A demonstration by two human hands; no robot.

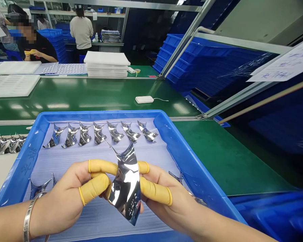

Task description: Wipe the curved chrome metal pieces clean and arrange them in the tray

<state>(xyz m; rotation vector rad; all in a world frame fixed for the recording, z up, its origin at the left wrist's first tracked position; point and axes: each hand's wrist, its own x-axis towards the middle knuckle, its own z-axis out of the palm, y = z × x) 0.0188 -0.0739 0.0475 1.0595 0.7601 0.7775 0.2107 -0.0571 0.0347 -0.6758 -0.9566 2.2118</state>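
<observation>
Hands: we grip one curved mirror-polished metal part (125,181) between the left hand (60,201) and right hand (171,205), fingers in yellow finger cots (98,186)
Part: held above the blue plastic tray (22,168), between both hands
Tray: seven similar parts (98,132) stand in a row at 12 o'clock from the hands
Desk: the green desk (73,97) lies beyond the tray, carrying stacked white foam sheets (107,64) at 12 o'clock
Nearby: a co-worker (40,48) sits at 11 o'clock

Mirror-silver piece (125,185), bright blue tray (96,115)
</observation>
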